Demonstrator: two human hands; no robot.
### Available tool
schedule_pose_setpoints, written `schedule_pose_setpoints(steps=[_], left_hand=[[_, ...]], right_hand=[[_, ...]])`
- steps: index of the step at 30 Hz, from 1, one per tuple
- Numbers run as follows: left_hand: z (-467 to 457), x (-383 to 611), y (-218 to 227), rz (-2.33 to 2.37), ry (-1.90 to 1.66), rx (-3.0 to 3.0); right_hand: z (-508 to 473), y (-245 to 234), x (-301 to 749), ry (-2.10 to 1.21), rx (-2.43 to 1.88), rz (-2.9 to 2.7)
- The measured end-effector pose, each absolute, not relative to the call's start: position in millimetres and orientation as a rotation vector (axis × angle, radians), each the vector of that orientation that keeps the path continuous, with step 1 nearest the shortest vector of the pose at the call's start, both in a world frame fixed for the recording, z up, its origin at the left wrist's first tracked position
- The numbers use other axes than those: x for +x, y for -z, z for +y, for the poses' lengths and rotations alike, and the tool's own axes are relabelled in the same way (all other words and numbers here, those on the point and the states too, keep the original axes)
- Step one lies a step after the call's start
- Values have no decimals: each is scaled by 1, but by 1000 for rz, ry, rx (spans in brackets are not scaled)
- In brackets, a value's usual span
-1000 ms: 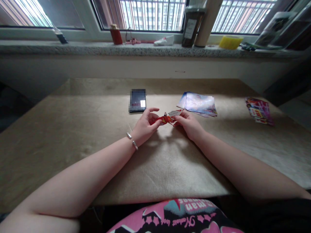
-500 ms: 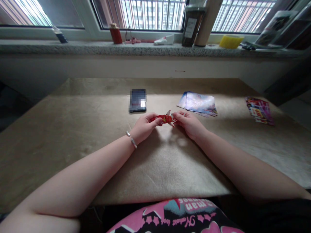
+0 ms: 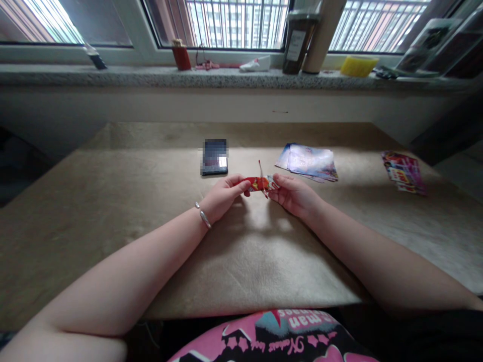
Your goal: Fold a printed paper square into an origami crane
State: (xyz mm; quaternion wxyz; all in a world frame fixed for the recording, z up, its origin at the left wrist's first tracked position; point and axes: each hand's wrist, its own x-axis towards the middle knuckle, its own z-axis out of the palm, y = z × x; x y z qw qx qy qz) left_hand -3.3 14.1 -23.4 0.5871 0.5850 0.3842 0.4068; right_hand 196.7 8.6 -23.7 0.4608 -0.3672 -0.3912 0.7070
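Note:
A small folded piece of red printed paper (image 3: 258, 184) is stretched between my two hands, just above the table. My left hand (image 3: 231, 192) pinches its left end between thumb and fingers. At the other end, where the paper looks whitish, my right hand (image 3: 294, 192) has its thumb and fingers closed. A thin flap stands up from the paper near its middle, and another points down beside my right fingers. Beyond my left hand lies a dark phone (image 3: 215, 157), partly pixelated. Past my right hand is a loose pile of bluish, shiny printed sheets (image 3: 311, 162).
Several red and purple printed packets (image 3: 403, 173) lie at the table's right side. A tan cover spreads over the table (image 3: 94, 201). On the windowsill (image 3: 132, 76) stand a red container (image 3: 181, 56), a dark lidded jar (image 3: 296, 45) and a yellow roll (image 3: 358, 66).
The red paper now looks flatter and more drawn out between my hands. Its upper flap stands taller and thinner. My right fingers have shifted slightly on their end.

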Motion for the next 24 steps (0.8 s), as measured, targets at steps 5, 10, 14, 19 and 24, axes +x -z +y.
schedule_pose_setpoints(steps=[5,10,14,19,24], left_hand=[[15,-5,21,911,-896,1464],[15,-6,21,929,-881,1498],[17,-7,22,863,-953,1300],[20,-9,23,760,-974,1175],[22,-12,21,713,-992,1088]], right_hand=[[9,24,195,-1694,-945,-983],[11,20,195,-1647,-1032,-916],[12,18,196,-1660,-1056,-875],[11,16,194,-1667,-1089,-801],[13,18,196,-1636,-1111,-815]])
